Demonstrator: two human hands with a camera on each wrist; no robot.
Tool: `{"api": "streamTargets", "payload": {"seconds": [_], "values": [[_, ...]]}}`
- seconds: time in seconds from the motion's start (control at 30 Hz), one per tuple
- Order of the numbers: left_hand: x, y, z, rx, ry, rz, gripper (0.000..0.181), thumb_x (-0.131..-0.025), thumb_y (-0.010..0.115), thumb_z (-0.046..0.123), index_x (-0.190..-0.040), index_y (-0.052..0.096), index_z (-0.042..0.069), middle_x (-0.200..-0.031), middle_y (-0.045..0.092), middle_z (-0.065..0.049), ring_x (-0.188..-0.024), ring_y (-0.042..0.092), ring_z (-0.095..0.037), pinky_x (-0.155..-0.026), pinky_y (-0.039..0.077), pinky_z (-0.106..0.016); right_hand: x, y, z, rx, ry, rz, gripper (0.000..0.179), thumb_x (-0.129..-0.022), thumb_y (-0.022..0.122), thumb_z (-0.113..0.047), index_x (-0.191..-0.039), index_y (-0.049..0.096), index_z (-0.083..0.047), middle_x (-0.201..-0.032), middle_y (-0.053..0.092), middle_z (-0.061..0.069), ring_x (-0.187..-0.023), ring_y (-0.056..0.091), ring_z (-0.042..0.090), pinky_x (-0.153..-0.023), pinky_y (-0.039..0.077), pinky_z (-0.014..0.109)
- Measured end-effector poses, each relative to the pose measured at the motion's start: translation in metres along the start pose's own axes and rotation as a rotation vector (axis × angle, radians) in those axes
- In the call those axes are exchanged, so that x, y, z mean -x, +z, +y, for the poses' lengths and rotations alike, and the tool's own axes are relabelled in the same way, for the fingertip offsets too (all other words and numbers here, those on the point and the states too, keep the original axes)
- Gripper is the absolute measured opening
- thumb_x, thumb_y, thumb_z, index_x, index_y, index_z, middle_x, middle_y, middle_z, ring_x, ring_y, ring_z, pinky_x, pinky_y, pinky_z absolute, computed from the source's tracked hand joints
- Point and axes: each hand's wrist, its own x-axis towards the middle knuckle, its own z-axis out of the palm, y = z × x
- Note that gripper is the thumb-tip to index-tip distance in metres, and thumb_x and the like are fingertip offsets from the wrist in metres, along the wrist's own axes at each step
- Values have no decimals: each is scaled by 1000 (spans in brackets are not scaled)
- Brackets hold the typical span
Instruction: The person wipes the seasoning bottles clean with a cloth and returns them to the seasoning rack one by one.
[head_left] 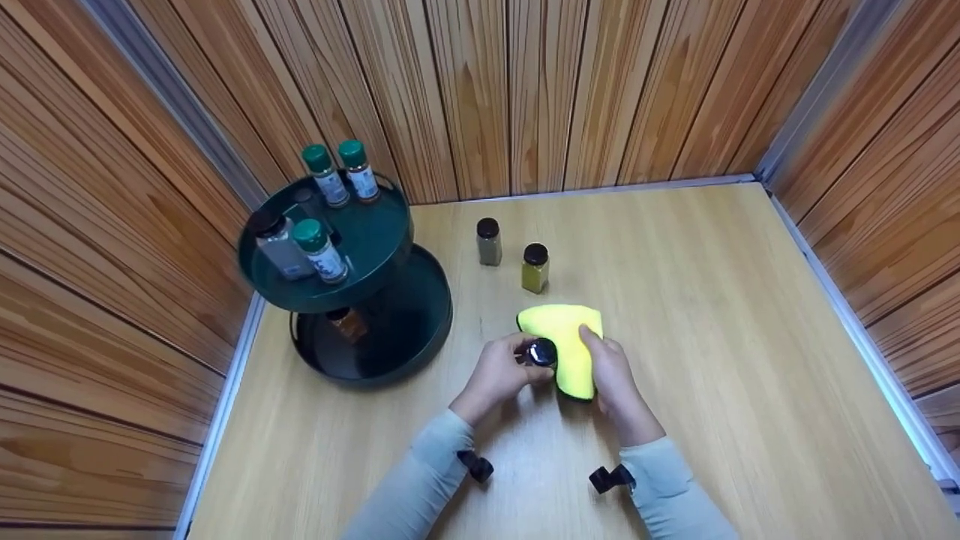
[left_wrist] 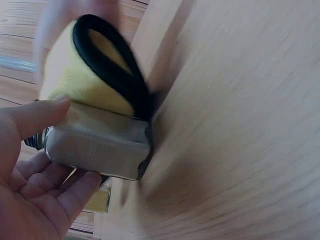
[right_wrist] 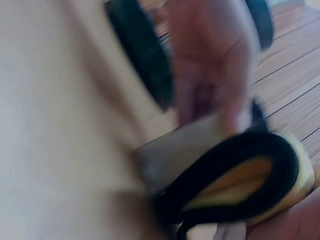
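My left hand [head_left: 495,371] grips a clear square spice jar [left_wrist: 100,150] between thumb and fingers. Its black top [head_left: 541,352] points up in the head view, and what the jar contains is hard to make out. A folded yellow cloth [head_left: 568,337] with a black border is held in my right hand [head_left: 616,382], thumb on top. In the left wrist view the cloth lies against the jar's side. Beyond the hands stand two upright black-capped jars, one greyish [head_left: 489,244] and one with yellow-green contents [head_left: 535,270].
On the left is a dark green two-tier round rack [head_left: 382,259]. Its upper tier bears green-capped bottles [head_left: 328,259] and a larger dark-capped jar [head_left: 281,244]; a brown jar [head_left: 347,325] lies on the lower tier. Wood-panelled walls [head_left: 540,97] enclose the table [head_left: 720,315].
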Motion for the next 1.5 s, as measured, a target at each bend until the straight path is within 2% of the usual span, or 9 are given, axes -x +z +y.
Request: {"api": "streamTargets", "payload": {"seconds": [0.1, 0.23, 0.33, 0.47, 0.67, 1.0, 1.17, 1.3, 1.5], "values": [[2, 2, 0, -19, 47, -3, 53, -83, 87, 20, -130, 66, 11, -130, 69, -8, -123, 64, -26, -104, 51, -39, 10, 4, -15, -55, -78, -13, 45, -105, 52, -43, -99, 67, 0, -79, 68, 6, -70, 66, 19, -65, 55, 32], [3, 7, 0, -152, 138, 1, 49, -88, 81, 19, -132, 62, 11, -131, 67, -10, -124, 63, -25, -105, 50, -39, 17, 4, -20, -99, -149, -26, 45, -107, 50, -39, -97, 67, 1, -76, 68, 7, -66, 66, 19, -61, 54, 32], [4, 10, 1, -241, 161, 15, 50, -87, 81, 18, -133, 61, 11, -130, 67, -11, -122, 63, -21, -105, 50, -38, 16, 0, -10, -101, -147, -3, 45, -108, 48, -38, -94, 66, 1, -73, 67, 8, -63, 65, 19, -58, 53, 31], [4, 13, 2, -268, 140, 33, 51, -85, 83, 18, -131, 63, 9, -125, 68, -10, -117, 63, -18, -103, 51, -37, 11, -5, 7, -28, -75, 33, 46, -107, 49, -41, -91, 65, -1, -73, 66, 6, -65, 64, 18, -61, 53, 30], [6, 12, 1, -191, 72, 43, 51, -82, 86, 16, -128, 65, 6, -124, 69, -11, -118, 65, -24, -103, 51, -40, 9, -2, 16, 15, 28, 29, 46, -106, 51, -44, -98, 66, -1, -80, 67, 5, -74, 65, 19, -70, 54, 31], [4, 13, 4, -129, 85, 70, 46, -78, 84, 9, -122, 67, 6, -120, 71, -12, -115, 66, -28, -102, 51, -41, 24, 1, -16, -81, -99, 15, 44, -108, 49, -38, -102, 63, 3, -78, 67, 8, -69, 66, 20, -65, 54, 32], [0, 11, 7, -55, 66, 104, 43, -77, 86, 9, -116, 70, 9, -113, 74, -5, -110, 68, -22, -100, 52, -39, 19, -5, -14, -88, -109, 16, 47, -108, 47, -41, -106, 62, 3, -81, 68, 7, -72, 66, 19, -68, 54, 32], [1, 9, 11, -59, 48, 157, 40, -75, 89, 13, -110, 71, 16, -105, 73, 7, -103, 67, -11, -96, 53, -34, 19, -7, -8, -59, -103, 15, 46, -109, 46, -41, -115, 61, 2, -88, 68, 7, -79, 66, 19, -73, 55, 32], [8, 4, 24, 14, 95, 245, 40, -73, 91, 16, -108, 71, 14, -103, 74, 6, -102, 68, -12, -94, 55, -35, 21, -7, -2, -110, -145, 30, 37, -108, 51, -31, -124, 58, 2, -98, 67, 8, -86, 66, 19, -76, 56, 31]]}}
